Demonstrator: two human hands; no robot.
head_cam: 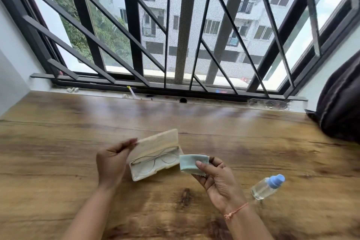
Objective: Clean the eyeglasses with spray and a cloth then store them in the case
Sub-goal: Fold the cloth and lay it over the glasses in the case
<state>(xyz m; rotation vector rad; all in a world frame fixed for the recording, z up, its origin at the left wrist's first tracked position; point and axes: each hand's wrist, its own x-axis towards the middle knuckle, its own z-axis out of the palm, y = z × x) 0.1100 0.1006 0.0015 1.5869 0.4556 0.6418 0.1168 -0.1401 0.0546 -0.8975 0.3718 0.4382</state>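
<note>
One open case (158, 141) on the tabletop (58, 142), eyeglasses (169, 157) lying inside; left grip (112, 163) pinches its lid edge. Right grip (218, 181) pinches the cloth (189, 162) just beside the case. Spray bottle (266, 187) near, to the right.

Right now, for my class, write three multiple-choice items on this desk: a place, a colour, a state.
1. Where are the eyeglasses? A in the eyeglass case B on the windowsill C hung on the window grille
2. The cleaning cloth is: A red B light blue C black
3. The case is: A latched shut B open C upside down
Key: 1 A, the frame lies in its tray; 2 B, it shows pale blue in the right hand; 3 B, the left hand holds the lid up.
</note>
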